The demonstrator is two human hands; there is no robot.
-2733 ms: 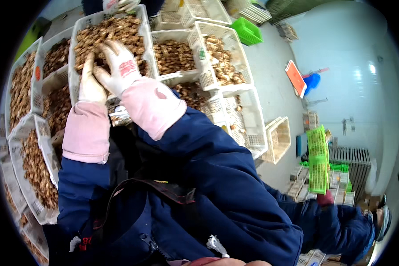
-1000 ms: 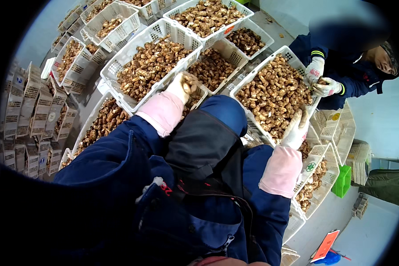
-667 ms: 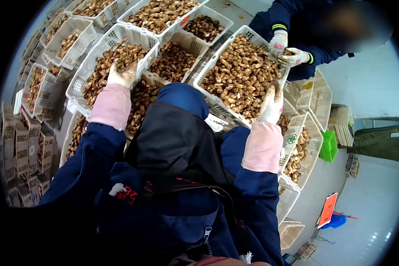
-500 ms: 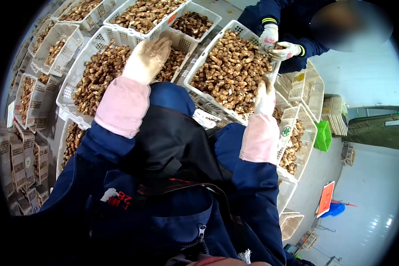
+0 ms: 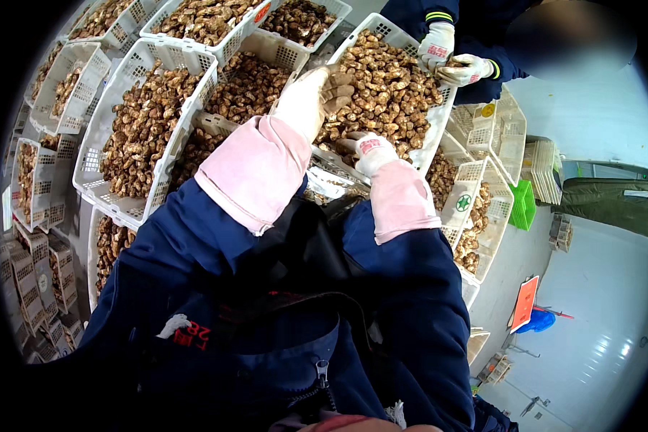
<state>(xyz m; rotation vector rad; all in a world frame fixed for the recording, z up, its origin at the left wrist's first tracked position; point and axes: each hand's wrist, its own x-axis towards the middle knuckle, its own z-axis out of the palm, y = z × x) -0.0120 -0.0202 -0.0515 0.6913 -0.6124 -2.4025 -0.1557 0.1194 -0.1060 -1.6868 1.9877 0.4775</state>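
A white plastic crate heaped with brown, knobbly mushrooms stands in front of me. My left hand, in a white glove with a soiled palm, is over the crate's left side. Its fingers are apart and slightly bent, and nothing shows in them. My right hand, gloved too, lies low over the near edge of the same heap. Its bent fingers are spread and touch the mushrooms; their tips are partly hidden. Both my forearms wear pink sleeve cuffs.
A co-worker's gloved hands hold something small and brown at the crate's far right corner. Another mushroom crate stands to the left, with several more around it. A green basket and stacked pale crates are at the right.
My left hand has moved right, from the crates on the left to the middle crate. My right hand has gone from that crate's right edge leftward to its near edge.
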